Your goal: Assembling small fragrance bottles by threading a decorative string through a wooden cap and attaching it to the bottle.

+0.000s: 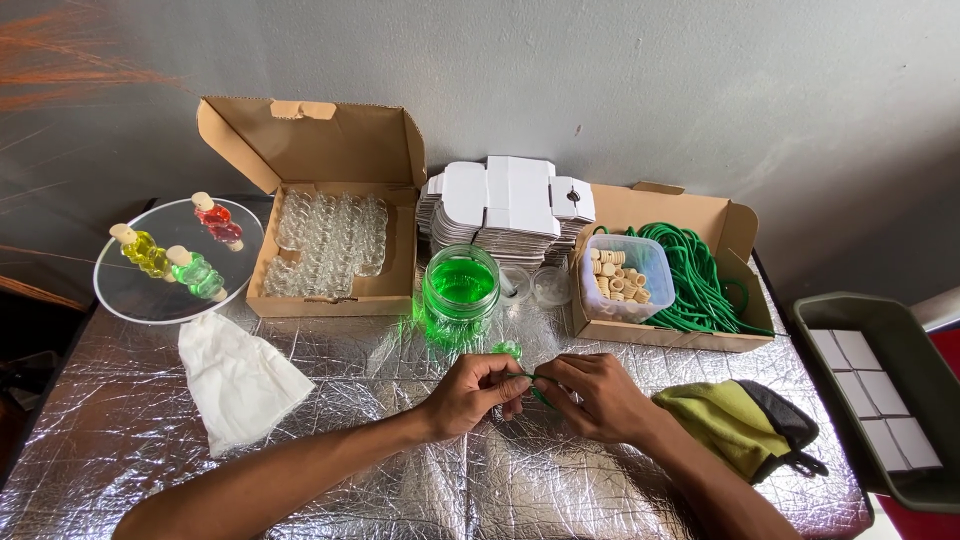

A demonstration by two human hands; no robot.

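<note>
Both hands meet, left hand point(472, 395) and right hand point(590, 395) pinching a thin green cord point(528, 377) between closed fingertips; small green-filled glass bottle point(508, 350) sits at twelve o'clock.

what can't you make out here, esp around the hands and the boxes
All from the head view:
- Small green item between the left hand and right hand: mostly covered by fingers, shape unclear.
- Green cord in the right box: its far end is buried in the coil.
- Clear bottles: too small and glary to count.
- Grey bin: cut off by the right edge.
</note>
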